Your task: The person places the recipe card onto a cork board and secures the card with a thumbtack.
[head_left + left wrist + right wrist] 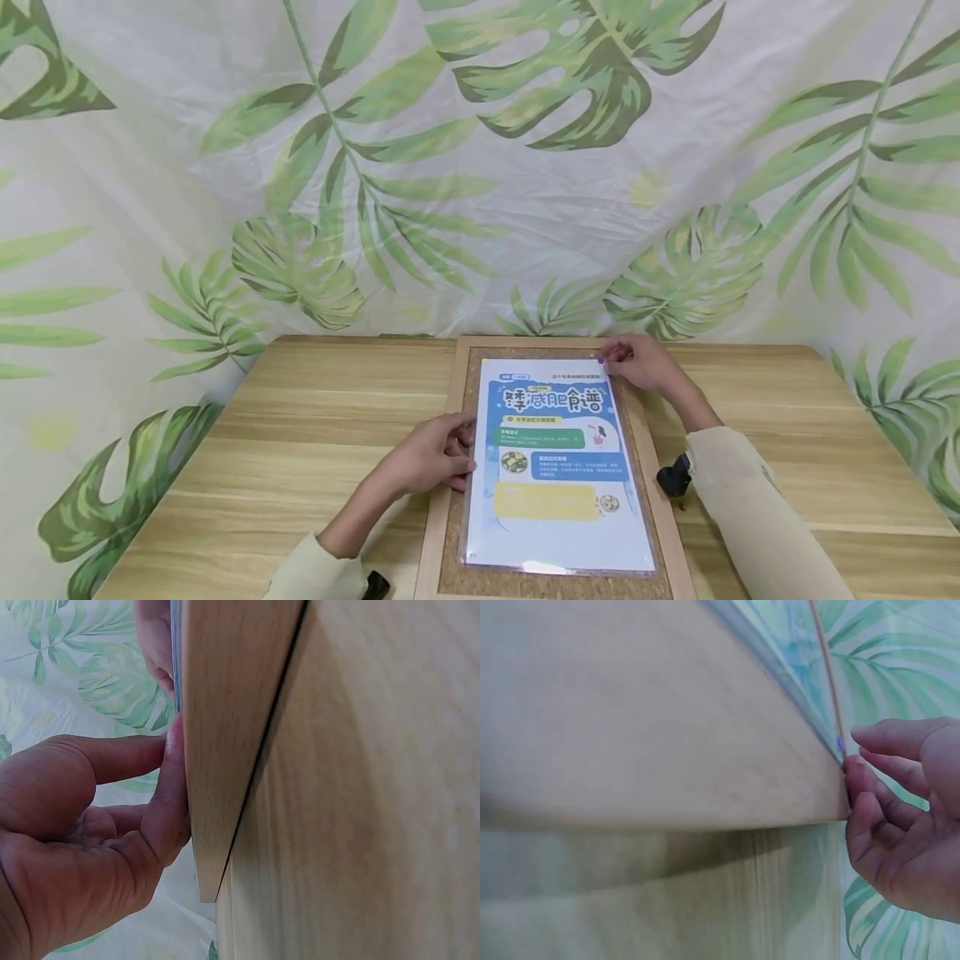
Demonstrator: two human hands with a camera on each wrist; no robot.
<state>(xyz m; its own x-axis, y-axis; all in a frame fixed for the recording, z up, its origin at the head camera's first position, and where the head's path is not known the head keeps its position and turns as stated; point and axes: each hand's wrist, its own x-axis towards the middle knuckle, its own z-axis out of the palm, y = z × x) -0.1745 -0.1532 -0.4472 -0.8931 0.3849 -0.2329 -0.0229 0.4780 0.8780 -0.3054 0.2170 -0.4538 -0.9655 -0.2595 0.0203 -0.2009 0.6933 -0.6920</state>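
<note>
A laminated sheet [555, 542] with blue, green and yellow print lies on a wood-framed cork board [453, 550]. At the sheet's left edge, my left hand [431, 454] pinches the margin between thumb and index finger; the left wrist view has these fingertips against the frame's side. My right hand [637, 364] is at the upper right corner, beside a purple push pin [601, 361]. In the right wrist view the thumb tip is close to the pin [841, 742], slightly apart, and other fingertips touch the board's edge. A yellow pin [485, 361] marks the upper left corner.
The board rests on a wooden table [300, 400], its far end near the table's back edge. Behind hangs a white cloth [540, 217] printed with green leaves. Black wrist devices [673, 476] show near both sleeves.
</note>
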